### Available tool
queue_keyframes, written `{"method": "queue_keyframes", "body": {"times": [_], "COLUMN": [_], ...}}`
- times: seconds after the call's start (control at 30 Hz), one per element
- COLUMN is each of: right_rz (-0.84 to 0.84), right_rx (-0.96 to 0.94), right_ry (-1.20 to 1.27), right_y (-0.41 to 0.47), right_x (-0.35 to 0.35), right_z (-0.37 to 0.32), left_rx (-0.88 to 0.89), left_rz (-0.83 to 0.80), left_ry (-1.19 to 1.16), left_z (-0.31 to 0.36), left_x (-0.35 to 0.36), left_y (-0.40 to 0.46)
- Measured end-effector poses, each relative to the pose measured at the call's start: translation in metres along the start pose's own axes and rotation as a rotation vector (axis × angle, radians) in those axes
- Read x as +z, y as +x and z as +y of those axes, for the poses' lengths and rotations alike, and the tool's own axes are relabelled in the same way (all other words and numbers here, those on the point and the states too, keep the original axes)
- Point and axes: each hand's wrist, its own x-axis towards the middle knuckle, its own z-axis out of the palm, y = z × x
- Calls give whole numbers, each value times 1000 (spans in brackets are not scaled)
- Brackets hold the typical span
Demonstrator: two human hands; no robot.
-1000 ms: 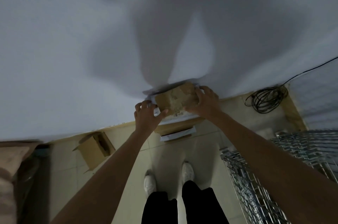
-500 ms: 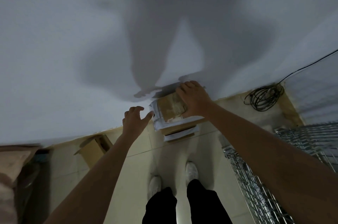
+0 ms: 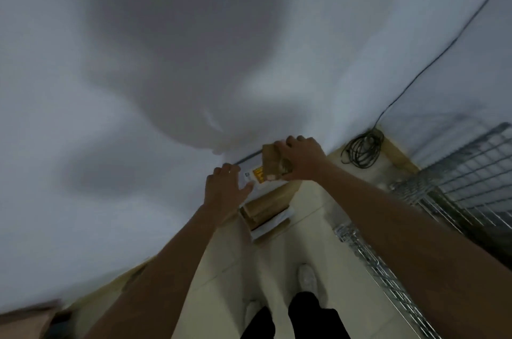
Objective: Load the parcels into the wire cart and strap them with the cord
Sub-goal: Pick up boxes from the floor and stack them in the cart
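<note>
A stack of parcels [image 3: 266,211] stands on the floor against the white wall. My right hand [image 3: 300,158] grips a small brown cardboard parcel [image 3: 273,160] lifted off the top. Beneath it lies a white parcel with a yellow label [image 3: 256,176]. My left hand [image 3: 223,190] hovers beside that white parcel, fingers spread, thumb at its edge. The wire cart [image 3: 443,200] stands at the right. A coiled black cord [image 3: 361,149] lies on the floor by the wall corner.
My white shoes [image 3: 306,277] and dark trousers are at the bottom centre on pale floor tiles. Brown cardboard [image 3: 25,322] shows at the bottom left corner. A thin cable [image 3: 432,61] runs up the wall at the right.
My right hand has raised the brown parcel and shifted it right, uncovering the white labelled parcel. My left hand let go of the parcel and opened. The view swung left and blurred.
</note>
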Motion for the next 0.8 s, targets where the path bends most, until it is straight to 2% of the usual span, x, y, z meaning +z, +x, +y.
{"method": "queue_keyframes", "body": {"times": [0.1,0.27,0.43,0.63,0.8], "right_rz": [-18,-74,33,146,155], "right_rx": [263,678,1017,1357,1533], "right_ry": [134,331,455,572,680], "right_y": [-62,-190,-341,-527,-655], "right_x": [-18,-45,-42,14,92], "right_z": [38,112,172,235,276], "left_rx": [190,361,597,870,969], "left_rz": [-7,-58,-115,-146,-231], "left_ry": [119,263,388,460,481], "left_z": [70,192,341,530,646], "left_x": [-34,-63,-56,9,106], "left_y": [19,33,-1,-79,-148]}}
